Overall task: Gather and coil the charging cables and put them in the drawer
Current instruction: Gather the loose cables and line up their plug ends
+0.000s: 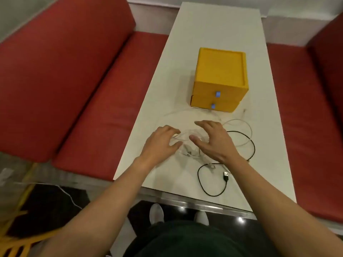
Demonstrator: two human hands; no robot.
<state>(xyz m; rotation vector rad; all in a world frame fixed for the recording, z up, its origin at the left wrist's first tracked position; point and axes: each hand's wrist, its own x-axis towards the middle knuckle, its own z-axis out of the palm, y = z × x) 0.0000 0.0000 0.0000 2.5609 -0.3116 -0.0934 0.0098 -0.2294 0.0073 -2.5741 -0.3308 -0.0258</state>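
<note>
Down at the near edge of the bench [213,25]: a black cable [204,188] lying in a loose loop, its USB plug [226,176] free, untouched. Just beyond, both hands in over the white cables [187,143], a loose tangle flat on the bench. Left hand [159,143] with fingers curled, seemingly pinching a white strand against the thumb. Right hand [213,140] with fingers spread apart, gripping nothing, poised right above the tangle. Gathering stage, by the look of it; no coils made yet. Worth using that left pinch as the anchor and feeding slack in with the right, one cable at a time, hunting out a plug end first rather than dragging the whole knot. Careful further right, white loop [246,130] and black cable crossing there. Lift apart, no yanking. Farther back, a yellow drawer box [220,75], two drawers, both looking closed, blue pulls [217,94] on the fronts, one white strand running up to its foot. Needs opening ahead of stowing any coil. Red cushions [83,108] either side.
</note>
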